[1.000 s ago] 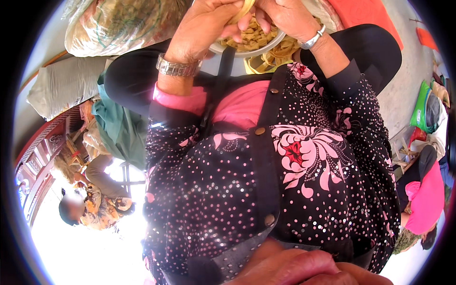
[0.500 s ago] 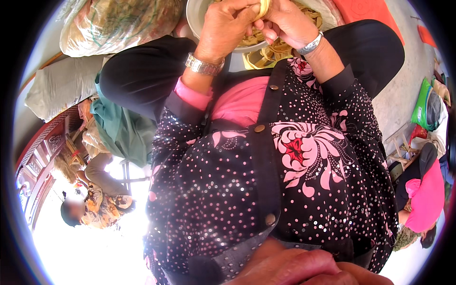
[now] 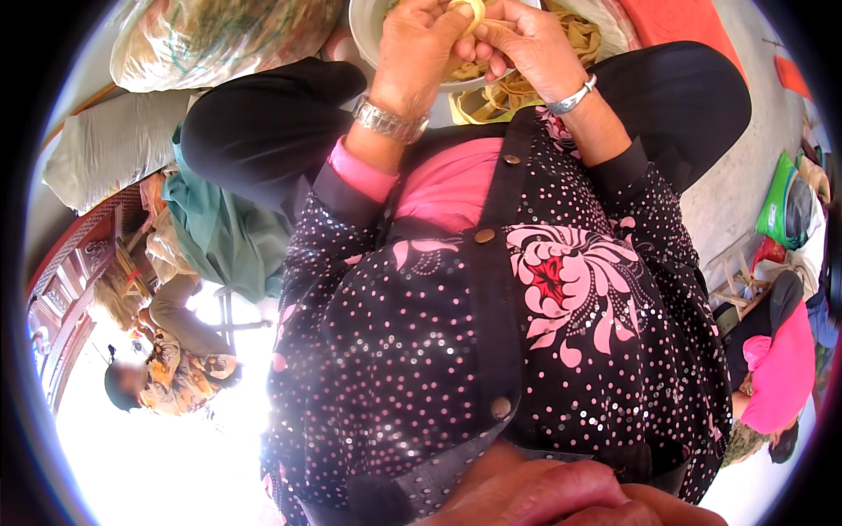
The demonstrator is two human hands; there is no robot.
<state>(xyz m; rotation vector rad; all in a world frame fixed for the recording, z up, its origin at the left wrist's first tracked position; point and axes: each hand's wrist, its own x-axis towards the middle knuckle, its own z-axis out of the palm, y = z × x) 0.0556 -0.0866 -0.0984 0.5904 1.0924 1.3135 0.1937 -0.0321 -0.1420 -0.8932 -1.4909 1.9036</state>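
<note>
At the top of the view, my left hand (image 3: 412,53) and my right hand (image 3: 537,51) meet fingertip to fingertip over a white basin (image 3: 361,33). Between them is a pale yellow strip (image 3: 478,14) curled into a loop. The left fingers pinch its near side, and the right thumb and fingers close on the other side. The upper frame edge cuts off part of both hands. Yellowish-brown strips (image 3: 581,35) lie in the basin, partly hidden by my hands. More yellow strips (image 3: 507,95) lie just below its rim, between my bent knees.
Left of the basin rests a full clear plastic bag (image 3: 228,44), with a grey-white sack (image 3: 114,145) and teal cloth (image 3: 224,223) below it. An orange-red flat thing (image 3: 684,22) lies beyond my right knee. One person (image 3: 189,377) sits far left, another in pink (image 3: 781,368) far right.
My hands have shifted slightly, and the right fingers have turned on the strip. Its loop now shows rounder and more open. Both hands remain over the basin.
</note>
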